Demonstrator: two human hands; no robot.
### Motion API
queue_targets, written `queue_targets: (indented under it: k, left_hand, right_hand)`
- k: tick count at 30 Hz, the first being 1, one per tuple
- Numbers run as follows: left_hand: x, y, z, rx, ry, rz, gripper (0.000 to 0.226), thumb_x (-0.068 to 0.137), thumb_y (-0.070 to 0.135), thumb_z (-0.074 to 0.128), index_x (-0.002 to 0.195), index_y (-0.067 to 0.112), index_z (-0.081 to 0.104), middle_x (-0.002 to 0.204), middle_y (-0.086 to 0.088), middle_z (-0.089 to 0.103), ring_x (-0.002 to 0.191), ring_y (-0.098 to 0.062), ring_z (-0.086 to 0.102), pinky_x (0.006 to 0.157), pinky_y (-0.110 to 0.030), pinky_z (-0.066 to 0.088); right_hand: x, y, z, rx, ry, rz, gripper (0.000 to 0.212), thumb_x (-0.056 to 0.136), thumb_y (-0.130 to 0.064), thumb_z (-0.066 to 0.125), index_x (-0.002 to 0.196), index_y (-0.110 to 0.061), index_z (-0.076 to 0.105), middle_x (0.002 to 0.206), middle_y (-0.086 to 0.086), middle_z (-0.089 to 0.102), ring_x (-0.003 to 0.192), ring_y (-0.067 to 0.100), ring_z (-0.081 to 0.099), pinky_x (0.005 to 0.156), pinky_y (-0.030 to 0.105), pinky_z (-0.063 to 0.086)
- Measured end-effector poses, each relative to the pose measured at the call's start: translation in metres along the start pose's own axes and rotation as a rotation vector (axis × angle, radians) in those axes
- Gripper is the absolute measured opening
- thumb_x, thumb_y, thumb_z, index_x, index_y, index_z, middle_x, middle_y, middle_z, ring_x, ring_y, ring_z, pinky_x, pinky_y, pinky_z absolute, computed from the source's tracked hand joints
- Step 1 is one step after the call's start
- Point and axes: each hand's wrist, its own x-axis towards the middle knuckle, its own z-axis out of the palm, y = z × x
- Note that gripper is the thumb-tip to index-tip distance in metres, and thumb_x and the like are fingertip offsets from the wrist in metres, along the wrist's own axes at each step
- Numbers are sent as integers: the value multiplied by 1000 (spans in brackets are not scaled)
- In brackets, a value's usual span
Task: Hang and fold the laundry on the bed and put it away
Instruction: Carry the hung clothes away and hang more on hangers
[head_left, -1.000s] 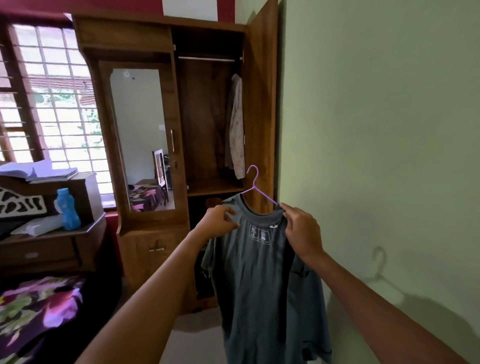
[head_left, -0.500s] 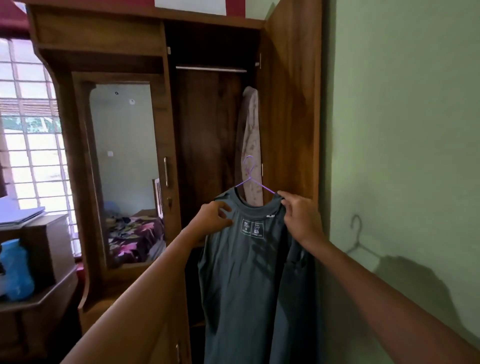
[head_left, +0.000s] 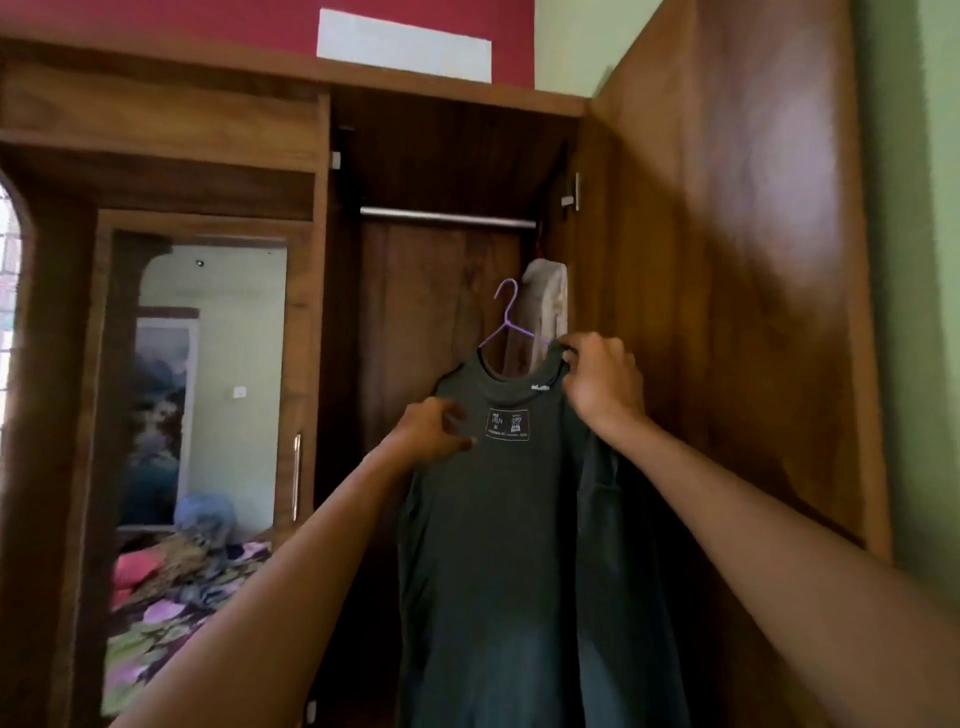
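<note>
Here, the right grip (head_left: 602, 387) is curled tight on the collar edge of the dark green T-shirt (head_left: 509, 545), where one arm of the purple hanger (head_left: 506, 318) runs in under its fingers. Lower and to its left, the left grip (head_left: 431, 434) pinches the shirt's other shoulder. The shirt hangs down from both, between the forearms. The hanger's hook stands free above the collar, below the metal rail (head_left: 447, 217) of the wardrobe (head_left: 156, 104). Just behind the right grip hangs a pale garment (head_left: 545, 306); to its right stands the open door (head_left: 727, 312); far left is a mirror (head_left: 208, 389).
</note>
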Motion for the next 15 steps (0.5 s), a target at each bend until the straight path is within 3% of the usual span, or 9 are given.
queue_targets:
  k: [6, 10, 15]
  left_hand:
    - [114, -15, -8, -21, 110, 71, 45, 82, 22, 71, 122, 9, 55, 115, -9, 62, 103, -19, 58, 83, -23, 44]
    - [200, -30, -8, -66, 170, 152, 38, 78, 23, 75, 112, 10, 61, 96, -7, 65, 84, -15, 57, 76, -22, 45]
    - [298, -44, -3, -171, 179, 226, 38, 77, 15, 75, 109, 3, 60, 66, 4, 50, 62, -8, 49, 58, -16, 40]
  right_hand:
    - [105, 0, 47, -191, 38, -119, 32, 93, -12, 51, 124, -15, 55, 122, 16, 55, 111, 36, 53, 83, 39, 44]
    - [176, -1, 80, -319, 117, -149, 27, 95, -11, 48, 121, -14, 56, 118, 13, 58, 109, 34, 55, 80, 39, 45]
    - [254, 3, 106, -450, 266, -155, 23, 98, -12, 45, 118, -13, 55, 114, 12, 60, 105, 32, 59, 82, 42, 50]
